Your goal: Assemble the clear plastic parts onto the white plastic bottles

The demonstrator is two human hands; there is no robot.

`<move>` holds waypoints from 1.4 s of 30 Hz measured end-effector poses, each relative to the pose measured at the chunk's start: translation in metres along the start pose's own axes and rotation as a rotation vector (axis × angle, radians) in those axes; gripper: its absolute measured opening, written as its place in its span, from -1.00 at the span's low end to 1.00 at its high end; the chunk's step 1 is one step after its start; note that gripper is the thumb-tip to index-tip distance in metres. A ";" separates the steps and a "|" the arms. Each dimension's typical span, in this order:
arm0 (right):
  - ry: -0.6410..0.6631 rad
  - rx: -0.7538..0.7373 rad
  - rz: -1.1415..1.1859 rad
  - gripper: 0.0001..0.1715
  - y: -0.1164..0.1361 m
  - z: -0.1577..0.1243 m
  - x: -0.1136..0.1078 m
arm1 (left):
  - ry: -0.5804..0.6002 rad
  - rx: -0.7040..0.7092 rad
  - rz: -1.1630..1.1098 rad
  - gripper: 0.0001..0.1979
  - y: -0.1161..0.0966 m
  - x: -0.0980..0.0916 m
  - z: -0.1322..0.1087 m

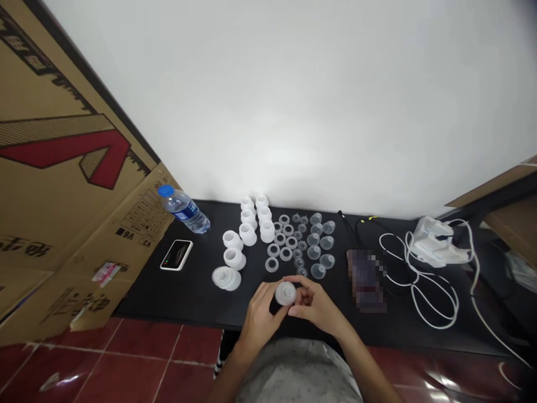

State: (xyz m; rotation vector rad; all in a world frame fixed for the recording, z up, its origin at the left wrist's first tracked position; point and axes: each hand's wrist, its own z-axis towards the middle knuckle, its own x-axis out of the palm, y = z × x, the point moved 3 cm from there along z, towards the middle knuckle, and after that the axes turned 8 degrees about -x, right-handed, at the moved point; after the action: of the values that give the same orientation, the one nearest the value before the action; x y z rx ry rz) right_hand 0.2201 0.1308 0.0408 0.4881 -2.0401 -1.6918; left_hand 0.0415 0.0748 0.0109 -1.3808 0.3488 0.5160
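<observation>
Both my hands meet above the front of the black table. My left hand (262, 316) and my right hand (316, 305) hold a round white silicone part (286, 293) between their fingers, its top facing up and its lower end hidden by my fingers. Just ahead of my hands lie several translucent silicone rings (279, 239) and several clear domed caps (318, 271). To the left stand several white silicone cups (248, 234), with a stacked white silicone piece (226, 278) closest to my left hand.
The black table (142, 296) ends against a white wall (293, 101). A lying water bottle (184, 210) and a white-framed black device (176, 254) sit left; a pixelated phone (364, 280), white cable (432, 299) and white plastic unit (438, 243) sit right. Cardboard sheets (62, 151) lean left.
</observation>
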 end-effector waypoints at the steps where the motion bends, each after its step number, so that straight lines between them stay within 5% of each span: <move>1: 0.013 0.025 -0.015 -0.06 -0.007 -0.004 0.002 | -0.041 -0.016 0.011 -0.65 0.004 -0.004 -0.006; 5: -0.070 0.022 -0.157 -0.25 -0.034 -0.015 0.003 | -0.256 -0.055 0.129 -0.64 0.020 -0.025 -0.026; 10: -0.292 -0.212 -0.435 -0.60 -0.040 -0.016 -0.013 | -0.419 -0.050 0.408 -0.70 0.025 -0.048 -0.032; 17: -0.537 -0.338 -0.687 -0.64 -0.045 -0.010 -0.021 | -0.366 -0.147 0.514 -0.56 0.028 -0.052 -0.021; 26: -0.549 -0.369 -0.776 -0.60 -0.052 -0.001 -0.022 | -0.397 -0.311 0.396 -0.51 0.033 -0.052 -0.023; 31: -0.567 -0.399 -0.719 -0.61 -0.048 -0.004 -0.020 | -0.519 -0.273 0.429 -0.55 0.021 -0.044 -0.044; 35: -0.562 -0.405 -0.677 -0.61 -0.047 -0.004 -0.020 | -0.283 -0.012 0.337 -0.60 0.002 -0.022 -0.039; 38: -0.515 -0.431 -0.658 -0.64 -0.047 -0.005 -0.021 | -0.097 0.073 0.271 -0.83 -0.009 0.000 -0.019; 42: -0.447 -0.462 -0.656 -0.70 -0.050 -0.008 -0.020 | -0.171 0.007 0.317 -0.59 -0.011 0.022 0.011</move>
State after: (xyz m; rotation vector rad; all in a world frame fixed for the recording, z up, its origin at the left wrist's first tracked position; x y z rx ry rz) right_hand 0.2407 0.1260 -0.0090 0.7156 -1.7557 -2.7891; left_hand 0.0653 0.0880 0.0105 -1.2705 0.4316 0.8873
